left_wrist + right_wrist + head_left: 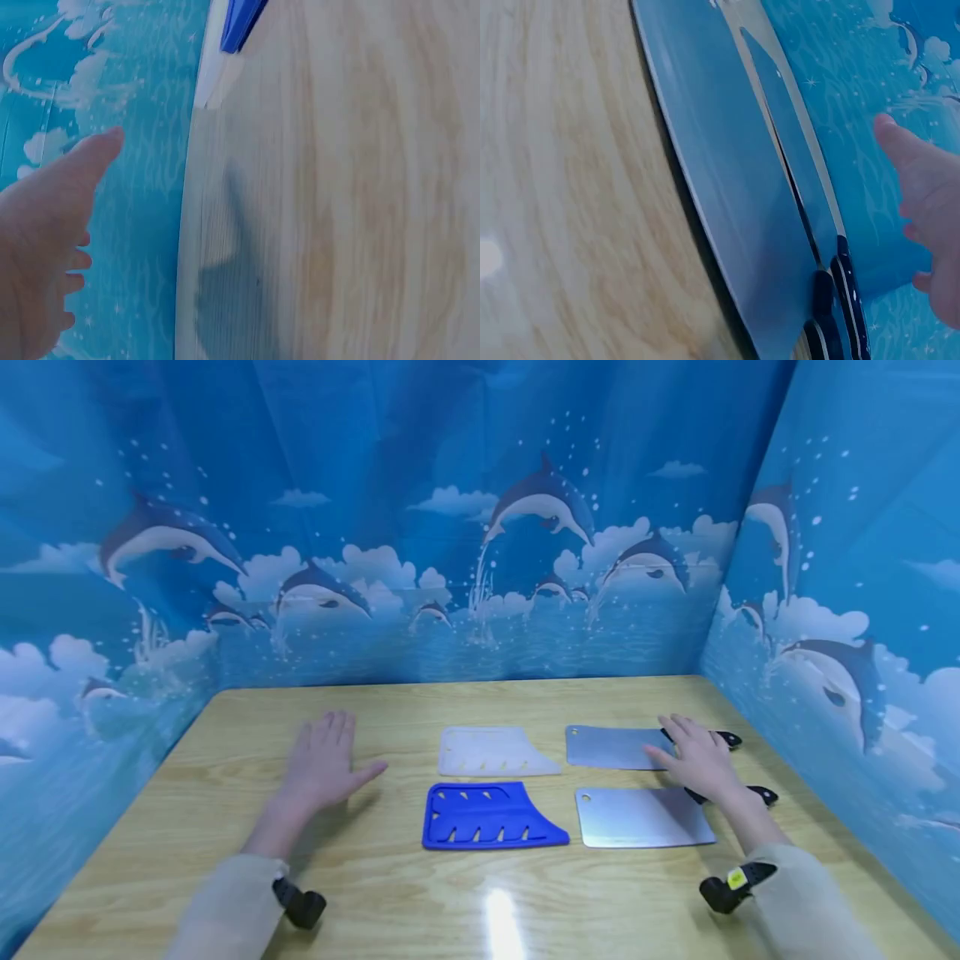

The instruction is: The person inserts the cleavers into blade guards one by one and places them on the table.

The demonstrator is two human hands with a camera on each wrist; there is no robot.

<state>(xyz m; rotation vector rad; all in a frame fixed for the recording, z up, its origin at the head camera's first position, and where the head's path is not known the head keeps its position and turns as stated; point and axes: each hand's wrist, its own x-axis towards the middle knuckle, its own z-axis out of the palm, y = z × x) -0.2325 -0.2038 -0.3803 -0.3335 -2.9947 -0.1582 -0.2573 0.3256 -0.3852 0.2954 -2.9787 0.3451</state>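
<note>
In the head view my left hand [324,764] is held over the left of the table, fingers straight and thumb spread, holding nothing. My right hand [697,760], also with fingers extended, is above the handle end of the far cleaver [611,748] and hides part of it. A near cleaver [641,818] lies in front, its black handle [763,795] partly hidden by the right wrist. Between the hands lie a white slotted plastic piece [487,752] and, nearer, a blue slotted plastic piece [487,814]. Both are flat with a tapered right end.
The items rest on a light wooden table [360,893]. A blue dolphin-print curtain [420,527] stands along the back, with more of it at both sides. Each wrist wears a black strapped device [300,903].
</note>
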